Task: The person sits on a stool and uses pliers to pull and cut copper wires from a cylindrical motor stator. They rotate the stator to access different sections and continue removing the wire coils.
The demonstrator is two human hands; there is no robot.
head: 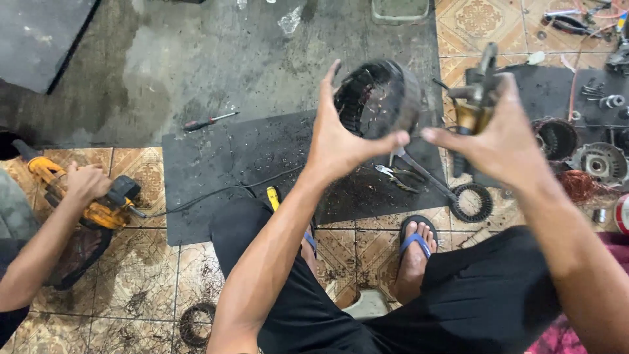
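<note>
My left hand (pixel 341 134) holds up a round black motor stator (pixel 380 98) with copper windings inside, gripping its lower rim with thumb and fingers. My right hand (pixel 495 134) is beside it, wrapped around a metal tool with a brownish handle (pixel 477 98) that sticks up above the fingers; its thumb points toward the stator. Both hands hover above a black rubber mat (pixel 249 157). Below them are my legs in black trousers and blue sandals (pixel 416 239).
Another person's hand (pixel 85 183) at the left rests on a yellow power tool (pixel 92 203) with a cord. A screwdriver (pixel 209 121), pliers (pixel 400 174), a toothed ring (pixel 472 202), motor parts (pixel 599 160) and copper wire lie about on tiled floor.
</note>
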